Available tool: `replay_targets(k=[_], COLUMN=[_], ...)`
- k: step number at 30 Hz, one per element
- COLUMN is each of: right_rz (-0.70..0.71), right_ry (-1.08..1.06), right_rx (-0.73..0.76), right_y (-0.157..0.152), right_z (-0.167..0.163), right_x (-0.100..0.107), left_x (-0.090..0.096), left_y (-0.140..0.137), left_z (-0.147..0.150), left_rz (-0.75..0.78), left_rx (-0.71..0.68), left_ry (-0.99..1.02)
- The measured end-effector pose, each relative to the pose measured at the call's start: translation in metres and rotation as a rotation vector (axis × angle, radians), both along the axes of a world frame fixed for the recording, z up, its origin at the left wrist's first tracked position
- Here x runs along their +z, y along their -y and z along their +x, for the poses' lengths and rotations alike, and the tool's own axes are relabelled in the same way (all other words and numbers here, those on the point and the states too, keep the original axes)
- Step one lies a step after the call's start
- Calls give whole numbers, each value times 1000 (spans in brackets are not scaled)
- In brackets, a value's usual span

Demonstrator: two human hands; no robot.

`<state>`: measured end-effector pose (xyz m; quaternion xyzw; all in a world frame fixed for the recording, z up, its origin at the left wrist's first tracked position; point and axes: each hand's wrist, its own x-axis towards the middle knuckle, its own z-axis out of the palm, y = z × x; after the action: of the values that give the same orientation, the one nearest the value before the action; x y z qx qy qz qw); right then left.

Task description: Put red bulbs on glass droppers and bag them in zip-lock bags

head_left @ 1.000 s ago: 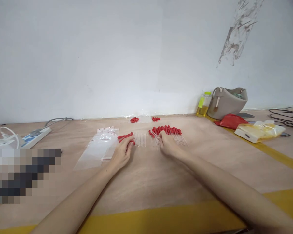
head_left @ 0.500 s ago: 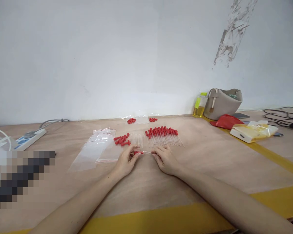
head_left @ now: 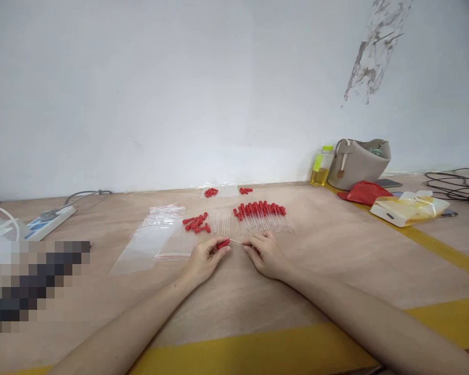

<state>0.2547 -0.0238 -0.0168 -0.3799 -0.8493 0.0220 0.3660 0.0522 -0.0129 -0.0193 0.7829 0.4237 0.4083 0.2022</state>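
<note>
Between thumb and fingers, my left hand [head_left: 208, 259] is closed on a red rubber bulb [head_left: 224, 244]. My right hand [head_left: 263, 255] pinches a thin clear glass tube [head_left: 235, 241], whose left end meets the bulb's mouth; how far it goes in cannot be made out. Just beyond my left hand lies a loose heap of red bulbs [head_left: 195, 223]. Beside it is a row of bare glass tubes [head_left: 220, 224]. Past my right hand, several droppers with red bulbs [head_left: 261, 210] lie side by side, tips toward me.
Clear zip bags [head_left: 150, 237] lie at left, near a power strip [head_left: 50, 221]. Two small groups of red bulbs rest on plastic film [head_left: 229, 190] by the wall. At right are a bottle [head_left: 321, 166], a grey bag [head_left: 359, 164], a red pouch [head_left: 363, 193], a tissue pack [head_left: 408, 209] and cables.
The red bulb and the tube's end have come together, where a longer stretch of tube showed before. The bulb now tilts up slightly in my left hand.
</note>
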Motion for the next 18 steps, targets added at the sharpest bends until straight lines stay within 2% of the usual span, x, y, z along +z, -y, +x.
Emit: replay_targets(k=[7,10,18], right_rz=[-82,-95,55], right_ry=[3,45,186], right_rx=[47,66,27], right_y=[-3,-8,-11], right_z=[-1,3,7], right_x=[-1,0,3], left_x=[-2,0,8], left_y=[-1,2,10], left_z=[-2,-2,1], left_rz=[60,85,94], left_rx=[21,-11,-80], left_ry=[-64,-93,-223])
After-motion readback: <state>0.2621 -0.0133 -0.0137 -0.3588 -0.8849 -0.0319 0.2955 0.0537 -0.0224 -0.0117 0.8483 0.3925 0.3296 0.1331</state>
